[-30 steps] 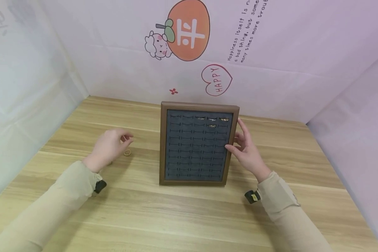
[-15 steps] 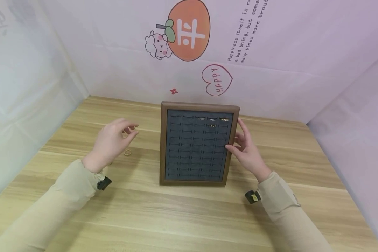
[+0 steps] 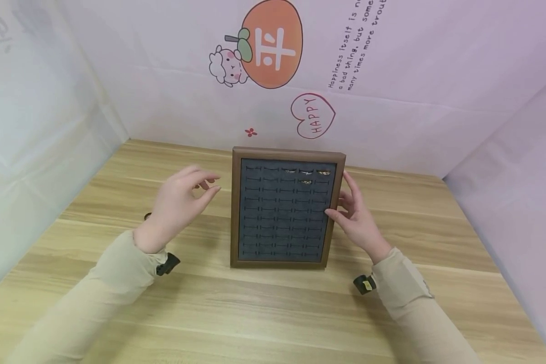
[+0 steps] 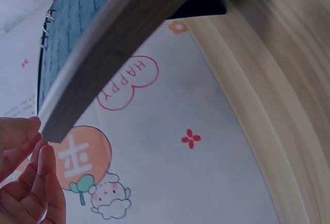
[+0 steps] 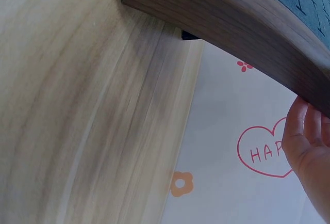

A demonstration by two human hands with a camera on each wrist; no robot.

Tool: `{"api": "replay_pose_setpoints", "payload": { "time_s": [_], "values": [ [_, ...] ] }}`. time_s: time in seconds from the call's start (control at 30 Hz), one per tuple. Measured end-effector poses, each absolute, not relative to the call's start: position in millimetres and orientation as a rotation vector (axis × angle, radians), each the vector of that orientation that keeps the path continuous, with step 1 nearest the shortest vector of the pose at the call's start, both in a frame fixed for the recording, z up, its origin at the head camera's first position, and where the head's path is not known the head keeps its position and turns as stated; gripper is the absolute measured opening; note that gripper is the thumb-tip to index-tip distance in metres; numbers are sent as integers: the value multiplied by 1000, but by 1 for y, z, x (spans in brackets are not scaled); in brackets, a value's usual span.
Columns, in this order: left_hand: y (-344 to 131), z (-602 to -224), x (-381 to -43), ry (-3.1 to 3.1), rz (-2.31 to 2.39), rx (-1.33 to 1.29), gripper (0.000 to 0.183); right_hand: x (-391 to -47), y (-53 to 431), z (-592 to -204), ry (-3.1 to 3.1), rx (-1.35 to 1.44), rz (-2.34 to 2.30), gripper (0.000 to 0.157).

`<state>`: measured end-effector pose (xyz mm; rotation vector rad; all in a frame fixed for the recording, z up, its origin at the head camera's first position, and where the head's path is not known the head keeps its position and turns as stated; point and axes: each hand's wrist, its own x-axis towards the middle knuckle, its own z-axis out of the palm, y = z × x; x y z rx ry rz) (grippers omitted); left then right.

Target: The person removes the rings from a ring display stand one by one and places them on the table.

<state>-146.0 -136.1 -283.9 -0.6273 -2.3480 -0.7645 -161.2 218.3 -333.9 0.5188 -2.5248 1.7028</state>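
A wood-framed ring display board [image 3: 279, 227] stands on the table, its dark padded face lined with rows of slots. Several rings [image 3: 306, 182] sit in its upper rows. My right hand [image 3: 357, 217] grips the board's right edge, thumb on the front and fingers behind; fingers also show at the frame [image 5: 227, 15] in the right wrist view. To the left of the board, my left hand [image 3: 182, 199] is raised with thumb and index tips close together. In the left wrist view its fingers [image 4: 46, 159] overlap the frame's corner. I cannot tell whether something small is between them.
The wooden table [image 3: 255, 313] runs up to a printed white backdrop [image 3: 173, 101] close behind the board. A small dark curved thing [image 3: 147, 216] shows beside the left wrist. Dark straps [image 3: 167, 264] hang at both wrists.
My left hand has risen and moved right toward the board, now covering the loose gold ring seen on the table earlier. My right hand and the board have stayed put.
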Motion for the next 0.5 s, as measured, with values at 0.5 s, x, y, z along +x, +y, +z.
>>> {"api": "replay_pose_setpoints", "payload": {
  "time_s": [0.5],
  "values": [
    [-101, -269, -148, -2288, -913, -720, 19, -162, 219, -336, -2523, 527, 1701, 91]
  ]
}}
